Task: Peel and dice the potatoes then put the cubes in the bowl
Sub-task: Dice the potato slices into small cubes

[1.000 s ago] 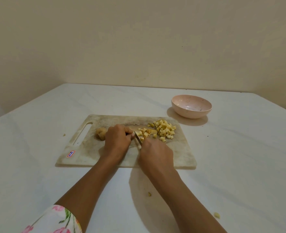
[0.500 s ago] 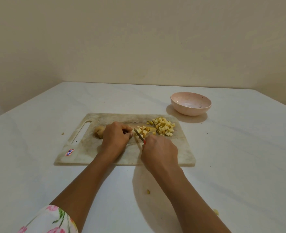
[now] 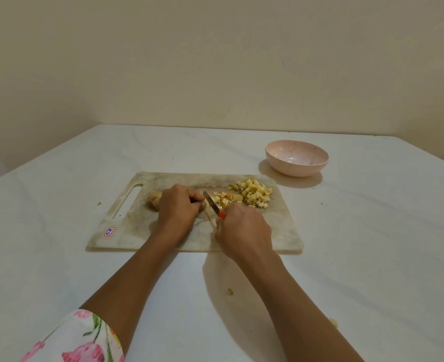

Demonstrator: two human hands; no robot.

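A marbled cutting board [image 3: 278, 231] lies on the table in front of me. My left hand [image 3: 179, 207] curls over a potato piece that it mostly hides. A peeled potato [image 3: 154, 201] sits just left of that hand. My right hand [image 3: 241, 231] grips a red-handled knife [image 3: 213, 203], its blade angled up-left and raised beside my left fingertips. A pile of potato cubes [image 3: 253, 195] lies on the board's far right part, with a smaller group of cubes beside the blade. The pink bowl [image 3: 296, 158] stands beyond the board's right corner, holding only specks.
The white table [image 3: 372, 244] carries small potato scraps: one [image 3: 230, 291] near my right forearm, one [image 3: 99, 203] left of the board, one [image 3: 333, 322] at the lower right. A wall rises behind the table's far edge.
The knife blade has lifted from the board and shows more, tilted beside my left fingers. My right hand has drawn slightly back towards me. The camera view has shifted a little.
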